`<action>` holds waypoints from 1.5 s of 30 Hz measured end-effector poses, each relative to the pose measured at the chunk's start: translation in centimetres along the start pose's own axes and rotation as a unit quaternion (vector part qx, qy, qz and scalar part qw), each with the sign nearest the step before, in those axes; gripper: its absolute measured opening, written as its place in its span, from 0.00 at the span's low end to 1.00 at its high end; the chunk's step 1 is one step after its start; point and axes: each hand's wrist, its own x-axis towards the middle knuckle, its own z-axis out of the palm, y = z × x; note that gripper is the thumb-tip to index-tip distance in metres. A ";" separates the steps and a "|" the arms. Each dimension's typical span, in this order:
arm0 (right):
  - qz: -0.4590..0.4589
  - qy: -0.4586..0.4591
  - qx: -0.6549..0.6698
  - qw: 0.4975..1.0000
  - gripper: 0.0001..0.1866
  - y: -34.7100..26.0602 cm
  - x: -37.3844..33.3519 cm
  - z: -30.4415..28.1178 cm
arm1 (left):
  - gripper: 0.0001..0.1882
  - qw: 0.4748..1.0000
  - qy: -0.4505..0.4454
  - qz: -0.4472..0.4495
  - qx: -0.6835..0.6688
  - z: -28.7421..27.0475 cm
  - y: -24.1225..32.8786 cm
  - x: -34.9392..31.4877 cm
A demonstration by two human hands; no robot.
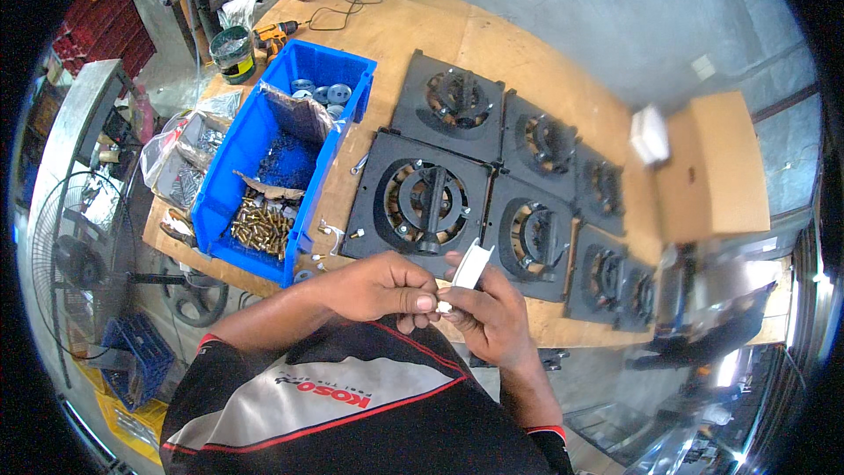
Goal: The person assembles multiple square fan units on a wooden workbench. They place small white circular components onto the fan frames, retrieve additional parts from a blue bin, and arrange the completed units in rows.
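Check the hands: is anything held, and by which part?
A small white plastic piece, gripped at its lower end by the right hand; the left hand pinches that same end.

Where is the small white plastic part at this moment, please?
In the head view, the white plastic part sits low and centre, held between the left hand and right hand, just in front of the nearest black square plate.

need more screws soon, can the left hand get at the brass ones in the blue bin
Probably yes. The left hand pinches a small white part together with the right hand, so it must let go first. The brass screws lie uncovered in the blue bin's near end, just left.
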 end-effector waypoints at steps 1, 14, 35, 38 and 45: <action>0.005 -0.003 -0.002 1.000 0.14 0.0 0.0 -0.1 | 0.16 1.000 0.008 0.007 0.015 0.1 0.1 0.0; 0.121 0.014 0.009 0.993 0.10 0.3 -2.0 1.1 | 0.13 0.989 0.107 0.105 0.000 0.5 -0.7 0.4; 0.272 0.013 0.079 0.959 0.13 -0.1 -2.9 2.1 | 0.09 0.922 0.350 0.067 0.149 -0.2 -3.9 1.6; 0.287 0.015 0.095 0.953 0.13 0.1 -3.2 2.0 | 0.09 0.919 0.346 0.055 0.179 -0.2 -3.5 1.6; 0.258 0.009 0.047 0.965 0.14 0.4 -3.6 2.2 | 0.10 0.834 0.353 0.097 0.413 -0.2 -3.3 2.3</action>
